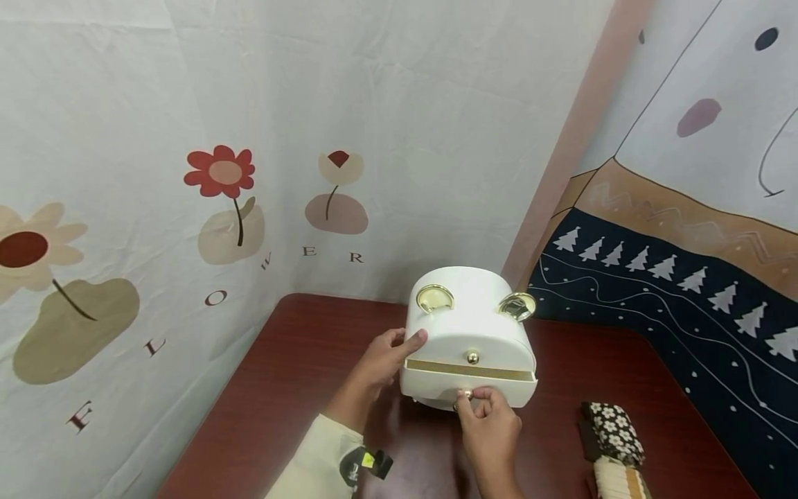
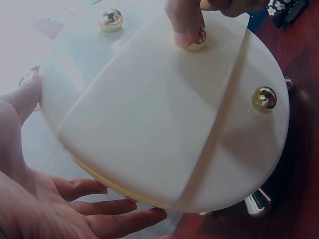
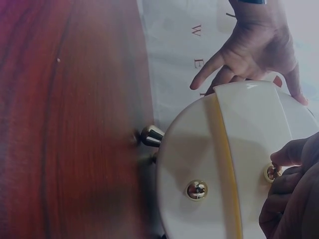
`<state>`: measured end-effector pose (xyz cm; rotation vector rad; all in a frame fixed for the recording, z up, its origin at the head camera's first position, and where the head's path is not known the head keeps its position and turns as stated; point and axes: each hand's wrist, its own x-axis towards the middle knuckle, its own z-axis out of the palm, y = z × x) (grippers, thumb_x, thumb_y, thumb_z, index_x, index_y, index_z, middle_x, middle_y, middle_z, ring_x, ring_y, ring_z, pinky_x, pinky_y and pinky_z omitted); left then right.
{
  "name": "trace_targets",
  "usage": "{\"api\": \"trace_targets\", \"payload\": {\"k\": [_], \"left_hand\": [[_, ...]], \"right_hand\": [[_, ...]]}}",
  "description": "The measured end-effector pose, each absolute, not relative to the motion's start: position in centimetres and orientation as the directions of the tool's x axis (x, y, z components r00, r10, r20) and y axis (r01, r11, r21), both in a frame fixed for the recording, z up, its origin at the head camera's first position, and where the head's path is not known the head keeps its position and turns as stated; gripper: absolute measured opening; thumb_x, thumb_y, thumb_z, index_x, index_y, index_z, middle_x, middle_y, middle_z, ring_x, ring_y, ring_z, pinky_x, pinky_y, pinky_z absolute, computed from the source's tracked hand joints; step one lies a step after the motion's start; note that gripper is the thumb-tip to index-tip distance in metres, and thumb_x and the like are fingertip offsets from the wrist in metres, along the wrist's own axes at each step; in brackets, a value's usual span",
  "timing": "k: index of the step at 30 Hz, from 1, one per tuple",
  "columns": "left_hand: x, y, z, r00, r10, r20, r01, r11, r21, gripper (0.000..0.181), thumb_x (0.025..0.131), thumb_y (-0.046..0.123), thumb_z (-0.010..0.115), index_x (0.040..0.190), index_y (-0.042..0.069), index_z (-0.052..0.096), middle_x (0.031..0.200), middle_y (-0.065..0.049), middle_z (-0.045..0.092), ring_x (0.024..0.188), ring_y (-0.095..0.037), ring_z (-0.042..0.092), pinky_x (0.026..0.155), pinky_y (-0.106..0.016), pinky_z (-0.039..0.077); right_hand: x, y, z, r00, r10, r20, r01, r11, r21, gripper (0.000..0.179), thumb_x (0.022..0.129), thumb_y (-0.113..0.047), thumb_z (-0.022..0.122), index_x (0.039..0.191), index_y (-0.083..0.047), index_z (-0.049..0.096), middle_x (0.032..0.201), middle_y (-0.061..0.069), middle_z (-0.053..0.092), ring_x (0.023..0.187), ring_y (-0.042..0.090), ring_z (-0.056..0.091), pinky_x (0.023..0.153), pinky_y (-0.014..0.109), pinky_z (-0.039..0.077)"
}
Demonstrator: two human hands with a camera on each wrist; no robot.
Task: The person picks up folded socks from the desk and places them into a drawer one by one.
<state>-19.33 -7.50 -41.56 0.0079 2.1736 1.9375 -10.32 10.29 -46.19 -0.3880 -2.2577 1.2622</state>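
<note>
A small white cabinet [image 1: 464, 315] with a rounded top, gold ear-like rings and gold ball knobs stands on the table. Its middle drawer [image 1: 430, 382] is pulled partway out, with a dark gap showing above its front. My right hand [image 1: 491, 428] pinches that drawer's gold knob [image 2: 199, 40] between thumb and finger. Against the cabinet's left side rests my left hand [image 1: 385, 359], its fingers spread and fairly straight, thumb near the top front edge. The upper knob [image 1: 472, 357] and lower knob [image 3: 197, 190] are untouched.
The cabinet stands on short metallic legs [image 2: 257, 203] on a dark red wooden table [image 1: 299, 360]. To the right lies a flower-patterned dark cloth item [image 1: 614, 430] beside a cream striped one [image 1: 617, 478]. Printed fabric walls [image 1: 436, 138] border the table's back and right.
</note>
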Motion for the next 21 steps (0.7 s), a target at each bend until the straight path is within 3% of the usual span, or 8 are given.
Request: {"api": "trace_targets", "payload": {"k": [9, 15, 21], "left_hand": [[-19.5, -7.6, -41.7, -0.971, 0.149, -0.187, -0.167, 0.139, 0.976, 0.09, 0.1, 0.062, 0.073, 0.16, -0.001, 0.047, 0.16, -0.026, 0.054, 0.149, -0.049, 0.053, 0.114, -0.08, 0.042], [-19.6, -7.6, -41.8, -0.969, 0.145, -0.2, -0.18, 0.136, 0.974, 0.089, 0.099, 0.062, 0.074, 0.159, 0.0, 0.049, 0.156, -0.025, 0.058, 0.145, -0.045, 0.056, 0.116, -0.08, 0.041], [-19.7, -7.5, -41.8, -0.973, 0.14, -0.183, -0.164, 0.137, 0.977, 0.085, 0.101, 0.059, 0.074, 0.156, -0.002, 0.052, 0.149, -0.024, 0.063, 0.131, -0.038, 0.064, 0.112, -0.072, 0.048]], "right_hand": [[-8.7, 10.3, -46.3, -0.823, 0.478, 0.307, -0.007, 0.532, -0.847, 0.016, 0.087, -0.008, 0.088, 0.092, -0.003, 0.074, 0.051, -0.01, 0.045, 0.047, 0.002, 0.038, 0.058, 0.022, 0.041], [-7.7, 10.4, -46.4, -0.817, 0.483, 0.315, 0.017, 0.566, -0.824, 0.016, 0.086, -0.009, 0.089, 0.091, -0.005, 0.074, 0.051, -0.013, 0.044, 0.048, 0.002, 0.038, 0.061, 0.021, 0.043], [-6.8, 10.3, -46.8, -0.784, 0.505, 0.36, -0.004, 0.576, -0.817, 0.018, 0.082, -0.007, 0.09, 0.086, -0.006, 0.073, 0.05, -0.017, 0.038, 0.048, 0.0, 0.034, 0.061, 0.016, 0.041]]}}
